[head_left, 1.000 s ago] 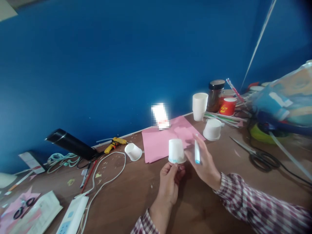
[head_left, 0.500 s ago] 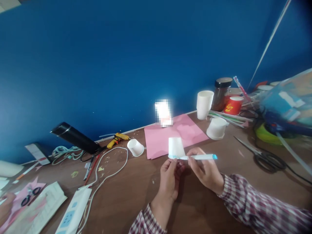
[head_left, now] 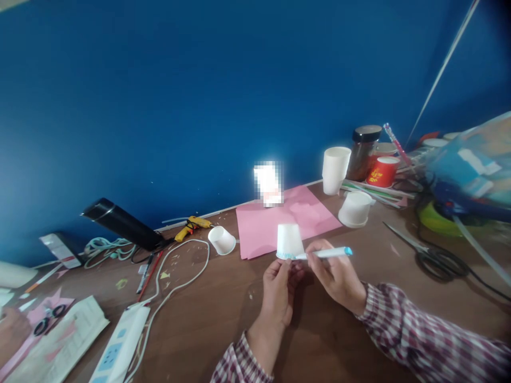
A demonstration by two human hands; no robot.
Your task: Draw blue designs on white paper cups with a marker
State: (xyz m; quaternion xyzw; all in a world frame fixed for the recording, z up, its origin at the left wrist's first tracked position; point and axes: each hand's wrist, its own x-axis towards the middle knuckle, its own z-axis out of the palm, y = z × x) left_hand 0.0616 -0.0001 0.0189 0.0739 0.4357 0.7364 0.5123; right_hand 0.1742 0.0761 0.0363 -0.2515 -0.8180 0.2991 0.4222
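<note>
Upside down above the table, a white paper cup (head_left: 290,238) is held at its rim by my left hand (head_left: 277,290), its fingers pinched together. Light blue marks run along the cup's lower band. My right hand (head_left: 333,274) grips a white marker (head_left: 329,253) with a light blue end, lying nearly level. The marker's tip meets the cup near the right side of the rim. Behind the cup lie pink paper sheets (head_left: 259,229).
Left are another white cup (head_left: 222,240), a yellow glue gun (head_left: 191,227), a power strip (head_left: 120,346) and a co-worker's hand (head_left: 14,332). Right are stacked cups (head_left: 336,169), an overturned cup (head_left: 354,209), black scissors (head_left: 437,260) and a red cup (head_left: 382,171).
The marker's blue end has shifted slightly left and up, with its tip still at the cup's rim. At far left, the co-worker's hand has moved a little right.
</note>
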